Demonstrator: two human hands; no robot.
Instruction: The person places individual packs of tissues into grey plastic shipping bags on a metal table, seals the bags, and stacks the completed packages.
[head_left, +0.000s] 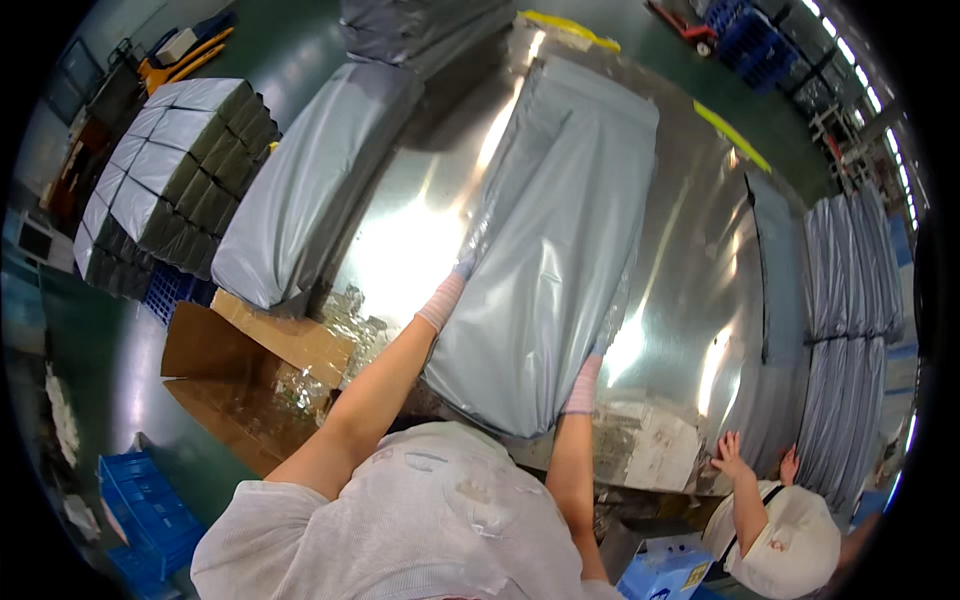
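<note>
A long bundle in smooth grey plastic (540,270) lies lengthwise before me on a shiny metal table (410,215). My left hand (460,268), in a thin glove with a pink striped cuff, touches the bundle's left edge; its fingers are mostly hidden against the plastic. At the bundle's lower right edge is my right hand (596,352), gloved the same way, its fingers also out of sight at the edge. Both arms reach forward along the bundle's sides. The near end of the plastic overlaps the table's front edge.
Another grey bundle (310,190) lies to the left, beside tied stacks of grey packs (165,170). An opened cardboard box (225,385) and blue crates (150,515) are at lower left. On the right, a co-worker's hand (733,455) rests near piles of folded grey sheets (850,270).
</note>
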